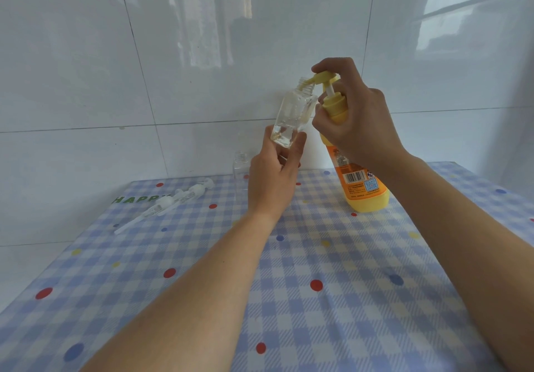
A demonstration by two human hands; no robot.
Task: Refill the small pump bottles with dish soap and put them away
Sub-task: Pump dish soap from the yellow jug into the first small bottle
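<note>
The left hand (271, 175) grips the small clear bottle (291, 114) tilted, its mouth under the spout, so soap lands inside, while the right hand (355, 117) clasps the soap bottle's (361, 186) pump (326, 78).

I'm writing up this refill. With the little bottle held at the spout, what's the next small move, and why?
Probably press the pump head down with the right hand, which grips the dish soap bottle at its neck. The spout sits at the neck of the small clear bottle, held tilted by the left hand, the pump stands raised, and only a little liquid shows inside.
</note>
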